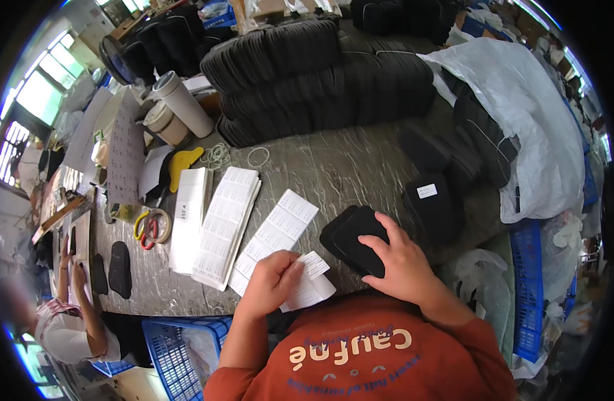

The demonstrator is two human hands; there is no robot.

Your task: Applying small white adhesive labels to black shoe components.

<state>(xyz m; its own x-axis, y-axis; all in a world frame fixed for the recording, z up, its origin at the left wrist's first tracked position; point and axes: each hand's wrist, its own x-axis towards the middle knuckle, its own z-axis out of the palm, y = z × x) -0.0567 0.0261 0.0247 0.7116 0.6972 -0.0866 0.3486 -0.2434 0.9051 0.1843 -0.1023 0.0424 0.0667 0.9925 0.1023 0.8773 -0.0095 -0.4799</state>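
Note:
My left hand [275, 284] is closed, thumb and fingers pinching a strip of white stickers [314, 292] near the table's front edge. One small label [314, 265] stands out at the strip's upper end, beside my thumb. My right hand [404, 264] spans the right side of a small pile of black insoles [350, 234], thumb at the near edge and other fingers over the far edge. Its underside is hidden. Behind my left hand lies a printed label sheet [280, 224]. Farther right, another black insole [433, 207] bears a white label [426, 191].
Thick label stacks [225, 220] lie left of centre, near scissors [144, 230] and a tape roll [160, 226]. Tall rows of black insoles [320, 93] line the back. A white sack [514, 107] is at right. Blue crates [176, 354] stand below the table; a co-worker [73, 321] is at left.

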